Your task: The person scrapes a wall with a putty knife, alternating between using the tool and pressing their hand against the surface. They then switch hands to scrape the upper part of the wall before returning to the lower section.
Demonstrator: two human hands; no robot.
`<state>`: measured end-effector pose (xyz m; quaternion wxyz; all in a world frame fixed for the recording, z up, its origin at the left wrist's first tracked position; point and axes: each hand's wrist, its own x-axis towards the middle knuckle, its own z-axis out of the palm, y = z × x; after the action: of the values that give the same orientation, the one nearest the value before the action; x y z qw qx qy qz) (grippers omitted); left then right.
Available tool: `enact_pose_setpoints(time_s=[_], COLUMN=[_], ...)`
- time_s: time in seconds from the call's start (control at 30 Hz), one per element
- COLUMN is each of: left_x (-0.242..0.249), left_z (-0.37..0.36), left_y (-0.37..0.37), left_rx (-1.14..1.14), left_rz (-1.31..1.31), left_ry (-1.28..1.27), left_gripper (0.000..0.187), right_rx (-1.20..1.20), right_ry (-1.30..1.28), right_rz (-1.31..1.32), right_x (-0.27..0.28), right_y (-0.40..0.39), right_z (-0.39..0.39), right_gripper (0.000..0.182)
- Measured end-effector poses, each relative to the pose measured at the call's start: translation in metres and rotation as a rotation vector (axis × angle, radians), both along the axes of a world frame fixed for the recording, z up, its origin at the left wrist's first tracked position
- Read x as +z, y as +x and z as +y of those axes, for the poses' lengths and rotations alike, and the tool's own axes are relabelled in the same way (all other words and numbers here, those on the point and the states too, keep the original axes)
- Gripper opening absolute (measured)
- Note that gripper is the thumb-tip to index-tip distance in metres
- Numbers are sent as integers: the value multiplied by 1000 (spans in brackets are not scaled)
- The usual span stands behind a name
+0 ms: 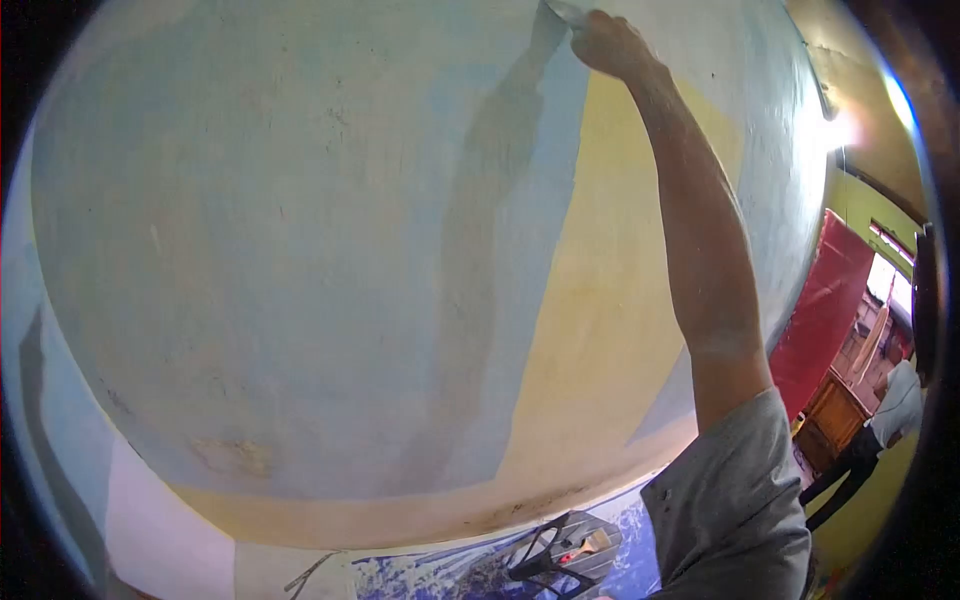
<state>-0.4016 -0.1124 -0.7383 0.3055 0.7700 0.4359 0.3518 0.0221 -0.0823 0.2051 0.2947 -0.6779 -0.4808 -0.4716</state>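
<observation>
Brush [590,545] lies on chair [560,550] at 6 o'clock. Right hand [610,42], arm raised, clamps probably a scraper [565,12] against wall [300,250].

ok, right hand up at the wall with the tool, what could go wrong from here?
1. The right hand works the scraper at full arm stretch; pressure may waver and gouge or skip patches on the wall.
2. Scrapings could fall onto the chair and the brush lying on it, directly below.
3. Another person stands close at the right; a dropped tool or step back might hit them.
</observation>
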Motion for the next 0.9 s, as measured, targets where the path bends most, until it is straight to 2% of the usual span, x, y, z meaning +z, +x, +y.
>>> enact_pose_setpoints(time_s=[0.03, 0.07, 0.1, 0.2, 0.23, 0.3, 0.37, 0.43, 0.47, 0.53, 0.57, 0.63, 0.67, 0.73, 0.8, 0.83, 0.87, 0.9], left_x=[-3, 1, 6, 32, 46, 70, 108, 257, 299, 418, 465, 544, 576, 632, 666, 683, 690, 690], left_z=[-1, 4, 12, 20, 16, 1, 1, 38, 65, 89, 103, 118, 126, 146, 160, 164, 167, 171], left_y=[5, 10, 15, 16, 18, 11, 22, 65, 83, 110, 123, 135, 143, 160, 179, 191, 200, 204], left_rx=[6, 20, 37, 59, 64, 69, 93, 258, 234, 262, 261, 283, 297, 342, 347, 436, 517, 505], left_rz=[-12, -24, -34, -31, -30, -17, -30, 47, -134, -168, -235, -145, -132, -90, -53, 10, 83, 87], left_ry=[-8, -6, 2, 1, -8, -33, -36, -194, 123, 383, 595, 818, 923, 1081, 1132, 1211, 1281, 1282], left_gripper=[55, 55, 55, 55, 54, 54, 54, 41, 37, 34, 32, 33, 34, 38, 41, 47, 54, 54], right_rx=[-38, -69, -52, 57, 120, 73, 43, 70, 69, 53, 49, 8, -29, 30, 73, 54, 32, 26], right_ry=[-48, -85, -25, -40, -106, -104, -79, 1, 3, 0, -25, -35, -42, -25, -12, -30, -57, -58], right_rz=[-30, -59, -52, -80, -150, -93, -62, 39, 46, 37, 23, -43, -124, -101, -51, -49, -36, -26], right_x=[-16, -22, -3, 46, 42, 7, 3, 7, 15, 39, 35, 15, 11, 27, 31, 37, 39, 28], right_y=[-7, -13, 6, 30, 28, 19, 8, 7, 11, 16, 16, 29, 31, 21, 22, 14, 19, 27], right_z=[-12, -19, -4, 10, 2, -7, -9, -7, -5, 11, 12, 13, 15, 11, 11, 12, 17, 19], right_gripper=[41, 59, 49, 39, 35, 35, 35, 34, 34, 37, 35, 34, 33, 33, 33, 33, 32, 32])
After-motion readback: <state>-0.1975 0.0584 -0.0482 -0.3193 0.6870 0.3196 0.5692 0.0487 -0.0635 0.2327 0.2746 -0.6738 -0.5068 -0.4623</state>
